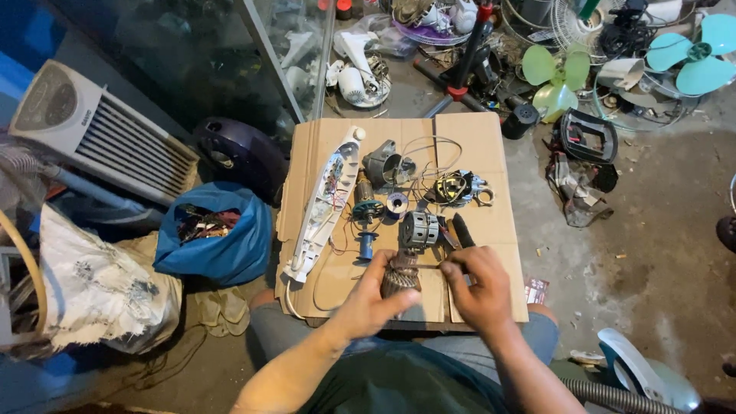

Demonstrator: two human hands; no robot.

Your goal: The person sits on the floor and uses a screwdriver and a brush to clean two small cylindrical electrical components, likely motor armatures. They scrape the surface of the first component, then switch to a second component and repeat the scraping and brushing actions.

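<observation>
My left hand (pixel 368 300) grips a motor armature (pixel 399 277) with copper windings, held upright over the near edge of a cardboard sheet (pixel 491 146). My right hand (pixel 475 287) pinches a thin dark tool whose tip touches the armature's top. Just beyond lie a round metal stator (pixel 419 228) and dark-handled pliers (pixel 462 230). A long white appliance housing (pixel 326 201), opened with wiring showing, lies along the cardboard's left side.
On the cardboard lie a grey motor casing (pixel 383 165), a wire spool (pixel 397 203), a blue-handled part (pixel 366 244) and a wired coil (pixel 456 188). A blue bag (pixel 230 249) and white heater (pixel 92 130) sit left. Fan blades (pixel 556 80) and scrap crowd the far floor.
</observation>
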